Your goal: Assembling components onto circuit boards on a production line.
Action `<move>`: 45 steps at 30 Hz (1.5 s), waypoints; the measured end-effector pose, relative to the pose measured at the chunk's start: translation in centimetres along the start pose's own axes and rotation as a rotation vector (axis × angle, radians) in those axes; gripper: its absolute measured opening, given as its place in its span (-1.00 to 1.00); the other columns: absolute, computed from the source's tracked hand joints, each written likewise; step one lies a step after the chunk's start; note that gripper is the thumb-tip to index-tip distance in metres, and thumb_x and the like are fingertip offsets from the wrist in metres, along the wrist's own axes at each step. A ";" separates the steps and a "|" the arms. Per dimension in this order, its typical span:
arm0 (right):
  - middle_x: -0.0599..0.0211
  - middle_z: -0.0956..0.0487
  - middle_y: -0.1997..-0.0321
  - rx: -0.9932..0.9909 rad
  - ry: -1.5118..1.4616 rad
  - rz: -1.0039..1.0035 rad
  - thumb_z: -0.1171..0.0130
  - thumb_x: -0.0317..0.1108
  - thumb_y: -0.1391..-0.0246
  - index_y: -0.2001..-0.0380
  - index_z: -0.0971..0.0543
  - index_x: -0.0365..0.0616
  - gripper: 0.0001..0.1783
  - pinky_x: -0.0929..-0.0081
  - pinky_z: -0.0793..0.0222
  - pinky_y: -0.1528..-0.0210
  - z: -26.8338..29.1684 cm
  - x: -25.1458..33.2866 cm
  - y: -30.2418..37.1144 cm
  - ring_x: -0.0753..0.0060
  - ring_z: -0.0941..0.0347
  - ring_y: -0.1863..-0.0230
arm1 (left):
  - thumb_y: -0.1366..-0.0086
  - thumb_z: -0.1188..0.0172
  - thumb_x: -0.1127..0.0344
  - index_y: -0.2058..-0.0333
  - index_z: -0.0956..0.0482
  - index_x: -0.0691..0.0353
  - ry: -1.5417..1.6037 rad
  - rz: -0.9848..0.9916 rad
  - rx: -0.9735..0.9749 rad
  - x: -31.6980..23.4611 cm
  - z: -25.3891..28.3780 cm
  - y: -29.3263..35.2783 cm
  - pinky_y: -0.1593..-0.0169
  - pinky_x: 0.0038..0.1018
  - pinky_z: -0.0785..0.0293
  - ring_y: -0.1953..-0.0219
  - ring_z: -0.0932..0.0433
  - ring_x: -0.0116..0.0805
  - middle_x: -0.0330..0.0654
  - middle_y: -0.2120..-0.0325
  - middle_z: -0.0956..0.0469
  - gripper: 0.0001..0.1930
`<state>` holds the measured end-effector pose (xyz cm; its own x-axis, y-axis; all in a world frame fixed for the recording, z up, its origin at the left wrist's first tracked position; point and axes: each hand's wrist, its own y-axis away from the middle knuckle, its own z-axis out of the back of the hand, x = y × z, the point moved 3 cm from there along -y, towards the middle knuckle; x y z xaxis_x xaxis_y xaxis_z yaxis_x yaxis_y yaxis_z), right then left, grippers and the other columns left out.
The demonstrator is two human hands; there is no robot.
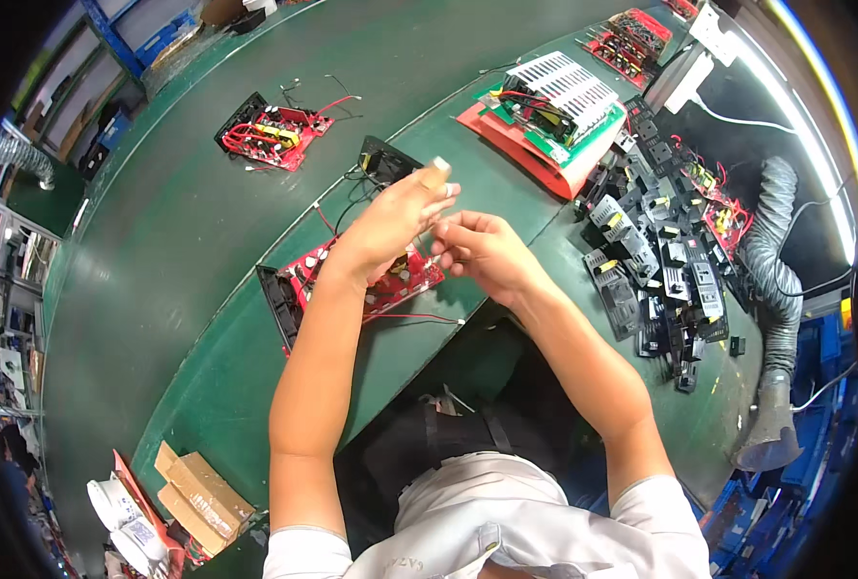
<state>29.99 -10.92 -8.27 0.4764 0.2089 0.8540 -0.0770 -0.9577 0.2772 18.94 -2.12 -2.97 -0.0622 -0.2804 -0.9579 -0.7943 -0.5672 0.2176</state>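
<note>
A red circuit board (pixel 414 277) with a black end panel (pixel 279 307) lies on the green bench in front of me. Above it is my left hand (pixel 390 220), its fingers stretched out toward the upper right and pale covers on some fingertips. Its thumb and palm are hidden. Close beside its fingers, my right hand (pixel 487 256) has thumb and fingertips drawn together in a pinch. Whatever is between them is too small to make out. Behind my left hand sits a black panel (pixel 388 159) with thin dark wires. A red wire (pixel 414 317) runs from the board toward the bench edge.
Another red board (pixel 272 135) lies farther left. At the far right, a green board with a white slotted cover (pixel 562 92) rests on an orange-red pad (pixel 520 154). Many black plastic parts (pixel 655 261) are heaped right, beside a ribbed duct (pixel 776 261). A cardboard box (pixel 202 502) stands near left.
</note>
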 end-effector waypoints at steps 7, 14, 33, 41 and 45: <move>0.44 -0.57 0.44 -0.042 0.071 -0.017 -0.31 -0.33 -0.14 0.35 -0.55 -0.18 -0.83 0.73 -0.34 0.47 2.3 1.5 0.4 0.68 -0.45 0.49 | -0.19 -0.23 0.49 0.12 -0.64 0.35 -0.848 -0.232 -0.027 -0.1 1.2 0.6 0.05 -0.41 -0.54 0.20 -0.64 -0.33 -0.06 0.25 -0.67 -0.74; 0.43 -0.58 0.41 -0.027 0.087 -0.027 -0.21 -0.28 -0.22 0.30 -0.55 -0.18 -0.82 0.69 -0.38 0.36 2.9 1.8 0.9 0.66 -0.46 0.43 | -0.14 -0.28 0.43 0.28 -0.68 0.33 -0.884 -0.361 -0.065 0.0 0.6 0.6 0.23 -0.43 -0.50 0.33 -0.60 -0.36 -0.13 0.37 -0.61 -0.83; 0.08 -0.62 0.13 -0.172 0.962 0.543 -0.26 -0.28 -0.14 0.01 -0.54 -0.30 -0.59 0.41 -0.44 0.07 2.7 0.3 -7.4 0.36 -0.55 0.14 | -0.10 -0.28 0.37 0.31 -0.70 0.28 -0.976 -0.288 -0.457 -0.1 4.4 0.6 0.17 -0.29 -0.51 0.30 -0.64 -0.08 0.01 0.39 -0.64 -0.82; 0.03 -0.61 0.25 -0.331 0.753 0.855 -0.16 -0.53 -0.15 -0.02 -0.50 -0.31 -0.65 0.41 -0.47 0.21 1.4 -1.1 -2.9 0.22 -0.58 0.32 | -0.13 -0.30 0.39 0.23 -0.70 0.29 -1.052 -0.261 -0.360 1.3 3.5 -0.4 0.27 -0.40 -0.47 0.41 -0.59 -0.30 -0.08 0.40 -0.63 -0.78; 0.05 -0.58 0.25 -0.336 0.843 0.944 -0.17 -0.56 -0.08 0.02 -0.54 -0.29 -0.65 0.32 -0.47 0.20 1.6 -0.6 -2.7 0.01 -0.56 0.25 | -0.14 -0.29 0.44 0.26 -0.69 0.33 -0.918 -0.297 -0.320 0.7 3.0 -0.4 0.28 -0.44 -0.46 0.43 -0.58 -0.29 -0.08 0.46 -0.59 -0.82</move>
<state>31.29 -8.75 -10.22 -0.5625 -0.3359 0.7555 -0.3491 -0.7318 -0.5853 17.40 0.22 -4.33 -0.4359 0.5321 -0.7258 -0.6623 -0.7357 -0.1416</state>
